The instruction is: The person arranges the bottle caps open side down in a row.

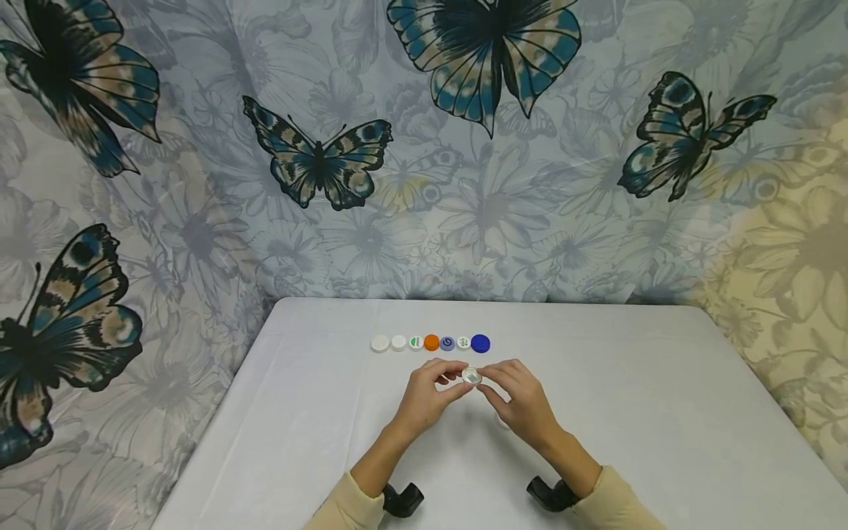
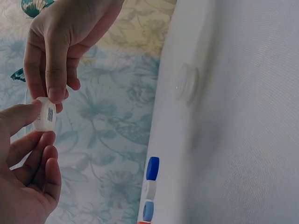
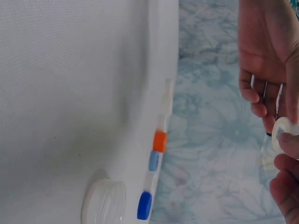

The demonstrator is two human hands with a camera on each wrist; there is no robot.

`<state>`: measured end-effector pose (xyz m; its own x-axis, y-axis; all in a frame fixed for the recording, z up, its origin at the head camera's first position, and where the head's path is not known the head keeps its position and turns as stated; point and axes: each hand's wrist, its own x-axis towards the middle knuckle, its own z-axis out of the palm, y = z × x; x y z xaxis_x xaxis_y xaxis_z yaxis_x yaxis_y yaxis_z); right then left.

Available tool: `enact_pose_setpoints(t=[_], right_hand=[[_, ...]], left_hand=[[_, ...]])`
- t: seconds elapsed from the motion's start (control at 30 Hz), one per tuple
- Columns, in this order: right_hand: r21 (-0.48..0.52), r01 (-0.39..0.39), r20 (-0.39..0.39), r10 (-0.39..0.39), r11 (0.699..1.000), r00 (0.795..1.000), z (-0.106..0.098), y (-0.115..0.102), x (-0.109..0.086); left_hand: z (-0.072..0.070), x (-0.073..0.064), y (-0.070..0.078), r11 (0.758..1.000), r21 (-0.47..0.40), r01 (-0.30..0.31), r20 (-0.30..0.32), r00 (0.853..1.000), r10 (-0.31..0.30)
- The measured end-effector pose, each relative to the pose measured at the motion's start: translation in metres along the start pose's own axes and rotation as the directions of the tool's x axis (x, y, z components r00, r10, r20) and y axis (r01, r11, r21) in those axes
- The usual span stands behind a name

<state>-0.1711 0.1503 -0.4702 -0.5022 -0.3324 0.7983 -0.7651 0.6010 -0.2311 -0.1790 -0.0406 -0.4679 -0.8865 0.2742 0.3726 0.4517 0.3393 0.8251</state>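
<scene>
A small round whitish bottle cap is raised above the table between both hands. From the left, my left hand pinches its edge with thumb and fingertips. My right hand grips the opposite edge with thumb and forefinger. Seen from the left wrist, the cap bears a small dark square mark on its face. Below the hands, a clear, ridged round lid rests on the table. In the head view my right hand hides most of that lid.
Across the white table runs a row of caps: several white ones, an orange cap, a light blue cap and a dark blue cap at the right end. Behind stands a butterfly-patterned cloth. Black wrist mounts sit at the sleeves.
</scene>
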Motion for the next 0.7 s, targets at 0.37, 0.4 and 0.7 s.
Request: enact_pose_setpoints(t=[0.37,0.4,0.7], right_hand=[[-0.025,0.058,0.008,-0.058,0.998,0.998,0.0016,0.001,-0.0034],[-0.021,0.062,0.005,-0.062,0.998,0.998,0.0018,0.0012,-0.0035],[0.1,0.019,-0.035,-0.015,0.995,0.999,0.0008,0.0006,-0.0023]], left_hand=[[0.0003,-0.001,0.0016,1.0,-0.002,0.011,-0.004,1.0,-0.011],[0.0003,-0.0009,0.0015,1.0,-0.003,0.012,-0.002,1.0,-0.012],[0.0011,-0.0005,0.0043,1.0,0.005,0.008,-0.004,1.0,-0.008]])
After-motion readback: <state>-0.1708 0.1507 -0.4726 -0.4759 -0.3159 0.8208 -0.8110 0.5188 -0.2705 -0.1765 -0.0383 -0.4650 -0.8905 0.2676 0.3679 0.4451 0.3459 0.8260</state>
